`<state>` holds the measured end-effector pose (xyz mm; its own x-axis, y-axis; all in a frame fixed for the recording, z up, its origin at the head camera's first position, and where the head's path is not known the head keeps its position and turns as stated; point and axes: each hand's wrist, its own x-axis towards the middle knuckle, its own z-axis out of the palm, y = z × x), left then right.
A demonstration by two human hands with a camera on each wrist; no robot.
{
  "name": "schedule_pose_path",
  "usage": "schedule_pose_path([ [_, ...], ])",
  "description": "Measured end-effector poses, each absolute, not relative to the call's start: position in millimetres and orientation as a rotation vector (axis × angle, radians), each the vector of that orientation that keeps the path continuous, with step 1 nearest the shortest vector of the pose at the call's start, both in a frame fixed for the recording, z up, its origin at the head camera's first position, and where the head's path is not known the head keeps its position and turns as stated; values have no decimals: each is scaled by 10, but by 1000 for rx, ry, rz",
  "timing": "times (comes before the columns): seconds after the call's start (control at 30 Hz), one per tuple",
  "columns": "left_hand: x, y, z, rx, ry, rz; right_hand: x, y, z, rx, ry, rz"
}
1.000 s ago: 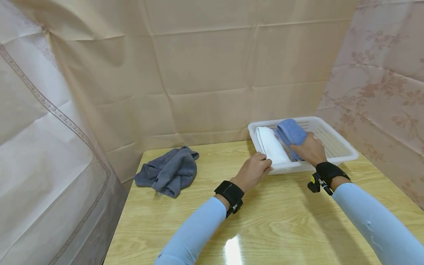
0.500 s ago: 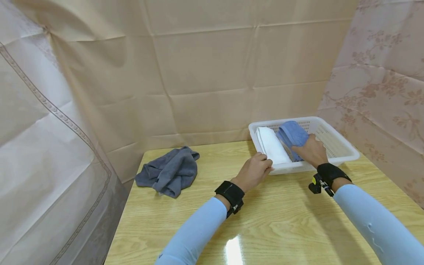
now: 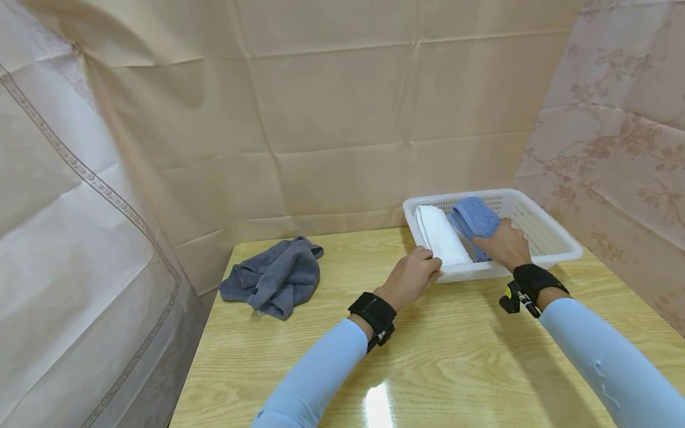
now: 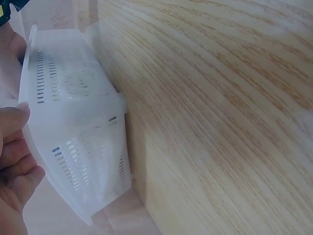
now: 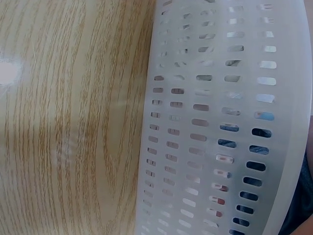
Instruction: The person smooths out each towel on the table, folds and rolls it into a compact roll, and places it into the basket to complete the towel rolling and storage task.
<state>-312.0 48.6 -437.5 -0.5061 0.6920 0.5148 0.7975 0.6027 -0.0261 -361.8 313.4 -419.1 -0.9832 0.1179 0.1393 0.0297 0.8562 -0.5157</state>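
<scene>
A white plastic basket with slotted walls stands at the right of the table. My left hand grips its rim at the near left corner; in the left wrist view the thumb lies against that rim. Inside, a folded white towel lies along the left wall. Beside it is a folded blue towel, its near end held by my right hand. The right fingertips are hidden behind the hand and towel. In the right wrist view the basket wall covers most of the hand.
A crumpled dark grey towel lies at the left of the wooden table. Beige cloth hangs behind the table, with a floral cloth along the right side.
The blue towel's far end has sunk a little lower into the basket, and my right hand has shifted slightly down and right with it. My left hand keeps its hold on the rim.
</scene>
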Motion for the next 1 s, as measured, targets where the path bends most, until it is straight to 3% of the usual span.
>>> schedule_pose_path([
  [1.0,-3142,499,-4406,-1176,-2344,-300,-3617,3106,-4185,-157,-2974,661],
])
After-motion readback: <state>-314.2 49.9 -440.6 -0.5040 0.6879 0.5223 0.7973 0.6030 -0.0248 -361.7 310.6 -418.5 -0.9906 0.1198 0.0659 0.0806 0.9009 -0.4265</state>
